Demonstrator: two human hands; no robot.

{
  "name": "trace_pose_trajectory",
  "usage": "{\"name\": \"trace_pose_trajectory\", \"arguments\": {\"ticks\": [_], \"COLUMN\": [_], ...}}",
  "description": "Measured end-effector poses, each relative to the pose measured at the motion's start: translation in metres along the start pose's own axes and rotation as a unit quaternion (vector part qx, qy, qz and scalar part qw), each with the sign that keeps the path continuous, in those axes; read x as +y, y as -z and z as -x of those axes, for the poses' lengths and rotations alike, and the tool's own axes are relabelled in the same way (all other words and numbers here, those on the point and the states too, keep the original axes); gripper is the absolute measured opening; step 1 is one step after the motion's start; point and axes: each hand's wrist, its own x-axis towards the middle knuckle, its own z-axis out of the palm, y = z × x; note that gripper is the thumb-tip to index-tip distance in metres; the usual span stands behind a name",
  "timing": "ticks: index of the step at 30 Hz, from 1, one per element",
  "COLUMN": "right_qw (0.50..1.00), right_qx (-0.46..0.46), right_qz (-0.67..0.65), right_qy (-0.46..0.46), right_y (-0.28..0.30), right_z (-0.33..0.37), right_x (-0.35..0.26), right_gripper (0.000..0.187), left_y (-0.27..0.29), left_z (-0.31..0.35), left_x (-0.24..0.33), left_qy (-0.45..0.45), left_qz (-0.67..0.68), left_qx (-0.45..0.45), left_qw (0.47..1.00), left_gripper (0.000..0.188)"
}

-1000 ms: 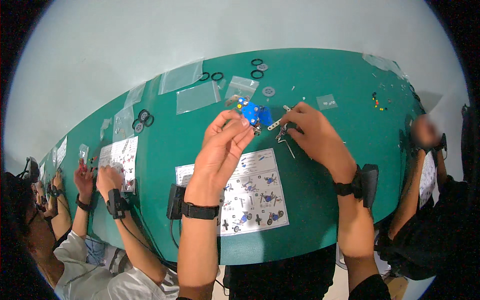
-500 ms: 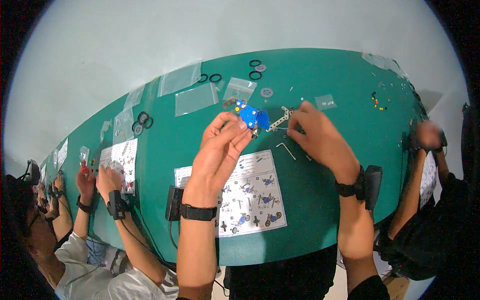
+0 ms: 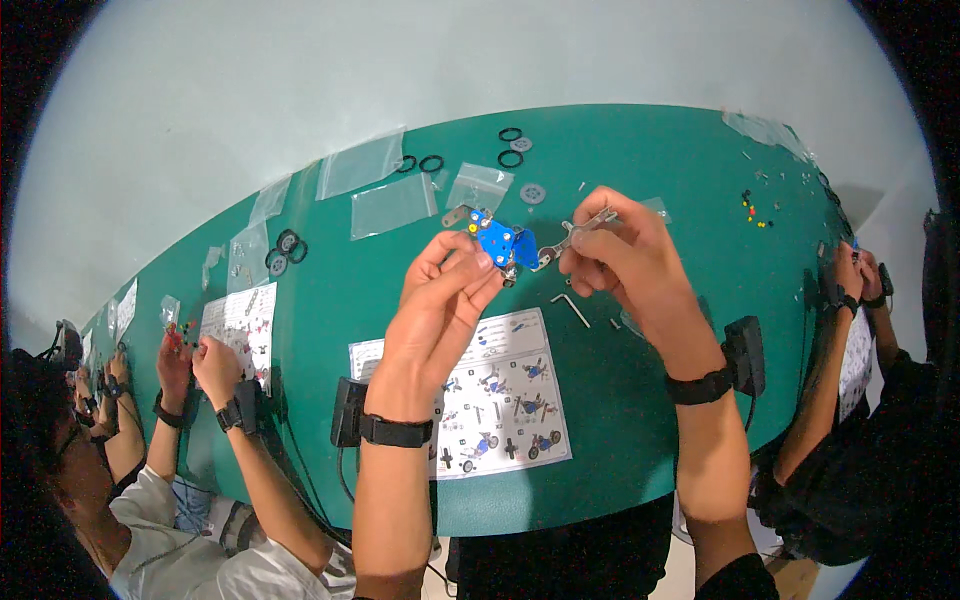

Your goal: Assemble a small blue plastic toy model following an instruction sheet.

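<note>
My left hand point(image 3: 428, 318) pinches a small blue model assembly point(image 3: 497, 243) with silver screws and a yellow piece between thumb and fingers, above the green table. To its right, my right hand point(image 3: 632, 262) is closed on a pale metal strip with holes point(image 3: 590, 226), held between thumb and forefinger. The strip's lower end reaches the right side of the blue assembly; whether the two are joined I cannot tell. Below my right fingers lies an L-shaped hex key point(image 3: 571, 309). A printed instruction sheet point(image 3: 510, 420) rests under and beside my left forearm.
Clear plastic bags point(image 3: 393, 207), black tyre rings point(image 3: 431, 163) and a grey wheel hub point(image 3: 533, 194) lie at the back of the green table point(image 3: 640, 450). Small coloured pieces point(image 3: 755, 212) are scattered right. Co-workers' hands point(image 3: 215, 370) work at left; another person's hands point(image 3: 858, 275) are at right.
My right hand has closed on the pale metal strip and raised its upper end, tilting it rightward. My left hand keeps the blue assembly nearly in place.
</note>
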Motion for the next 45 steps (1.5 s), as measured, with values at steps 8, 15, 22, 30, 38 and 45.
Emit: {"name": "trace_pose_trajectory", "arguments": {"ticks": [8,15,22,30,38,45], "right_qw": [0.999,0.994,0.992,0.961,0.971,0.946], "right_qx": [-0.001,0.006,0.028,0.072,0.090,0.039], "right_qz": [0.030,0.091,0.115,0.255,0.213,0.319], "right_qy": [0.037,0.056,0.052,0.081,0.067,0.049], "right_y": [-0.001,-0.011,-0.015,-0.019,-0.023,0.006], "right_z": [-0.002,0.002,0.004,0.006,0.004,-0.006], "right_x": [0.003,-0.001,0.000,0.007,0.005,0.023], "right_gripper": [0.009,0.013,0.020,0.029,0.027,0.024], "left_y": [-0.002,0.000,-0.005,-0.003,0.004,0.019], "left_z": [-0.001,0.001,0.001,0.001,0.000,-0.006], "left_x": [0.000,0.001,0.004,0.003,0.003,0.006], "left_qy": [0.009,0.007,0.003,-0.009,-0.009,-0.031], "left_qz": [0.006,0.013,0.011,0.016,0.035,0.027], "left_qx": [0.001,0.001,0.011,0.028,0.027,0.098], "left_qw": [1.000,1.000,1.000,0.999,0.999,0.994], "left_gripper": [0.017,0.017,0.018,0.016,0.011,0.015]}}
